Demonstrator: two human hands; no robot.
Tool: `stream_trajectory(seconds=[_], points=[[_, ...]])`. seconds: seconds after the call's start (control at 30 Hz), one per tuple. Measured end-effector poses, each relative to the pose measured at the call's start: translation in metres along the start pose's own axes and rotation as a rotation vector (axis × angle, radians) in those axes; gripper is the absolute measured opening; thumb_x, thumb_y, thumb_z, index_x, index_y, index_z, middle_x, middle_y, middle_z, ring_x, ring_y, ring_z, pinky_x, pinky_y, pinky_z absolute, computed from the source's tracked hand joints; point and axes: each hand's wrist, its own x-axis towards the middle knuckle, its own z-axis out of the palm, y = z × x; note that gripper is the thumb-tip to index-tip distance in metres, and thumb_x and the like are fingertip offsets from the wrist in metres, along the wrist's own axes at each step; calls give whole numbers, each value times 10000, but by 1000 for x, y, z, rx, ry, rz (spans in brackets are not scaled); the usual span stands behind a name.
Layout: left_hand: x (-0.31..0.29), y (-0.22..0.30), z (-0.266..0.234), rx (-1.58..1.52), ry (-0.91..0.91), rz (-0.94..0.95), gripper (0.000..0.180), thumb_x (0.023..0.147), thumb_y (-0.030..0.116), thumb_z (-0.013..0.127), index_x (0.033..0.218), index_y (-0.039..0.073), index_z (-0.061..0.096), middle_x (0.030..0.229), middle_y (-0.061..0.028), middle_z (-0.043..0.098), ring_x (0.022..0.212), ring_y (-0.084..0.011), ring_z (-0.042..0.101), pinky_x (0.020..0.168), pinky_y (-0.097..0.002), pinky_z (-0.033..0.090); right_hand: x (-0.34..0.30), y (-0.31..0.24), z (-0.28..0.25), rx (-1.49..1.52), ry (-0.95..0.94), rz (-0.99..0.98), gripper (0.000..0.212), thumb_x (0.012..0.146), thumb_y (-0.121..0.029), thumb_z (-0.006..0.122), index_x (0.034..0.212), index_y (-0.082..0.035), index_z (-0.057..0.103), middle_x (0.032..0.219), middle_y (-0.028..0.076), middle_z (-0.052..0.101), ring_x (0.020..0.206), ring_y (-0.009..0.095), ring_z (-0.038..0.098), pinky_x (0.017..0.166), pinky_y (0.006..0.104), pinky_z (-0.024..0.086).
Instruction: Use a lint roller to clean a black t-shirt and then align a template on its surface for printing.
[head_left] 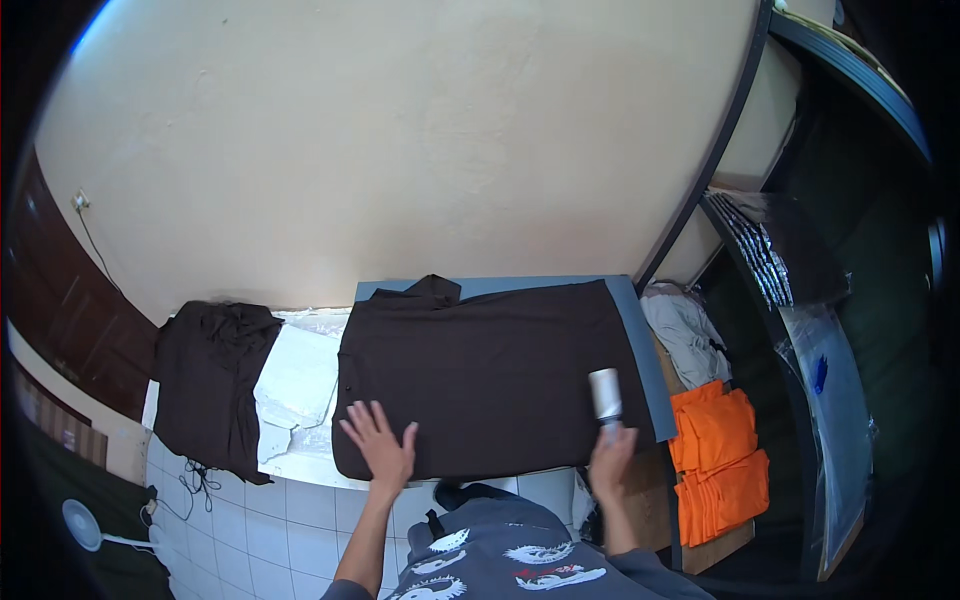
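A dark brown shirt [480,380] is spread flat on a grey-blue board, its collar bunched up at the far edge. My left hand [383,447] lies flat on the shirt's near left part, fingers spread and holding nothing. In my right hand [612,462] is a lint roller [605,393], gripped by its handle. Its white roll points away from me over the right part of the shirt. Whether the roll touches the cloth I cannot tell.
Another dark garment [215,370] lies crumpled at the left beside white sheets [298,370]. Folded orange cloths [718,430] and a pale grey cloth [685,325] sit to the right. A shelf rack [795,365] with plastic-wrapped packs stands beyond them. A loose cord [203,480] hangs at lower left.
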Motion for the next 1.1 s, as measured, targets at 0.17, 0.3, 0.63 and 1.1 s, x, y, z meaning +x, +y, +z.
stream_trajectory(seconds=[0.17,0.3,0.63,1.1], points=[[-11,45,26,-162,-126,298,863,992,570,551,1585,-15,324,1656,-312,201,1559,-479,125,1248,-649,-6,-55,-66,38,125,-237,-395,211,991,-113,647,1147,28,649,1003,179,558,906,351,609,761,451,510],[-14,45,32,-43,-162,351,880,979,645,505,1608,57,324,1667,-289,195,1567,-458,123,1245,-656,-8,-25,-34,50,3,-202,-362,219,1003,-142,639,1147,22,650,1014,169,569,917,337,610,757,441,511],[-13,43,29,-80,-204,347,858,988,609,526,1596,35,335,1662,-294,208,1564,-458,139,1243,-659,-3,111,59,26,-178,103,162,223,1031,-130,566,1066,79,635,1031,264,587,956,456,598,822,519,493],[52,29,37,-69,-169,411,869,960,566,596,1580,8,348,1631,-315,257,1541,-477,187,1257,-625,56,60,48,50,17,-166,1,488,1093,-209,470,1458,111,423,1542,344,407,1459,499,362,1225,516,309]])
